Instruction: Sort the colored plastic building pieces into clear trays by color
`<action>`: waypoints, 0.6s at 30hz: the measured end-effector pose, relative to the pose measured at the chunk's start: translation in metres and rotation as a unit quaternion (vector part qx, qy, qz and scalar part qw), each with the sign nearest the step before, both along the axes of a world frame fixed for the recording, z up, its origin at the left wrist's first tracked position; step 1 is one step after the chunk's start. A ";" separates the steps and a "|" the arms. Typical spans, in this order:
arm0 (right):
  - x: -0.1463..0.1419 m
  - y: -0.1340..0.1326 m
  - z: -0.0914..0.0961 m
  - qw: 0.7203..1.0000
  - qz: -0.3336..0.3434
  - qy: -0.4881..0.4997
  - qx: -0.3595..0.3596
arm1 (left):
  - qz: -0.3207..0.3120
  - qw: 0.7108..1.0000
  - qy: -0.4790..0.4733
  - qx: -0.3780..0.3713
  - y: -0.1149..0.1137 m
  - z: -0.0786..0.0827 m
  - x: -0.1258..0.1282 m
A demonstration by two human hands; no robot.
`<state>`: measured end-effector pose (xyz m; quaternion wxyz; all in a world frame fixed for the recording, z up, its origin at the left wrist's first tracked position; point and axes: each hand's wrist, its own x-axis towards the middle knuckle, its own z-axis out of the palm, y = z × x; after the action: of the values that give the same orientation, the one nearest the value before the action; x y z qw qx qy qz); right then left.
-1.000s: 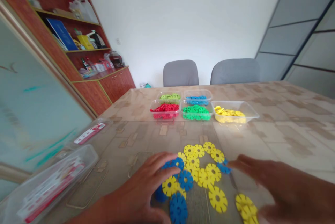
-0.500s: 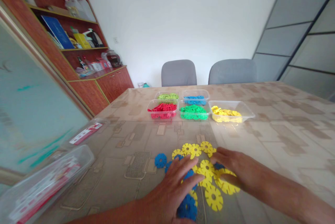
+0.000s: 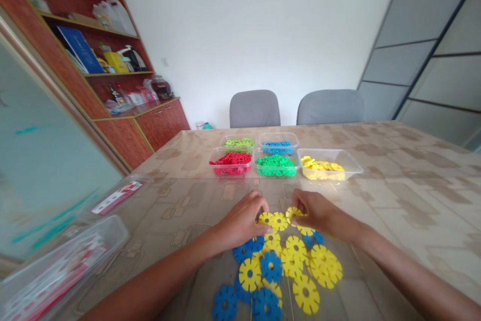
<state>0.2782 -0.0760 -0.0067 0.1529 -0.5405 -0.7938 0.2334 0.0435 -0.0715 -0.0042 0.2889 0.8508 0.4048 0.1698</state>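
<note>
Yellow and blue notched plastic discs lie in a loose, overlapping pile on the table in front of me, among them a blue disc [image 3: 271, 266] and a yellow disc [image 3: 305, 294]. At the far left of the pile, my left hand [image 3: 244, 218] has curled fingers and thumb around the edge of a yellow disc [image 3: 266, 219]. Opposite it, my right hand [image 3: 313, 211] pinches another yellow disc [image 3: 291, 214] at the pile's far edge. The fingers partly hide both of these discs.
Beyond the pile stand clear tubs of discs: a red tub [image 3: 230, 162], a green tub [image 3: 277, 163], a yellow tub [image 3: 330, 165], a light green tub [image 3: 237, 141] and a blue tub [image 3: 278, 143]. A long plastic box [image 3: 112, 231] sits at left. Two grey chairs [image 3: 254, 108] stand behind.
Both hands have moved to the pile's far edge and their fingers have closed in. Blue and yellow discs that were under my left hand now show. My view has shifted slightly.
</note>
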 end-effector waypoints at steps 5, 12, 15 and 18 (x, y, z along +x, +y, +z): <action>0.016 0.004 0.010 0.995 0.018 0.102 -0.015 | 0.026 0.998 -0.035 -0.039 0.001 -0.005 -0.006; 0.022 0.003 0.011 0.977 0.044 0.200 -0.059 | 0.010 0.992 -0.077 -0.097 0.001 -0.005 -0.004; 0.021 0.006 0.009 0.974 0.031 0.216 -0.065 | -0.010 0.991 -0.081 -0.107 0.000 -0.005 0.004; 0.032 0.006 0.021 0.974 0.028 0.213 -0.070 | -0.020 0.992 -0.072 -0.101 0.002 -0.005 0.011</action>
<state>0.3100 -0.0704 0.0139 0.2731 -0.4654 -0.7396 0.4023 0.0546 -0.0699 -0.0087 0.4050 0.8106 0.3813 0.1829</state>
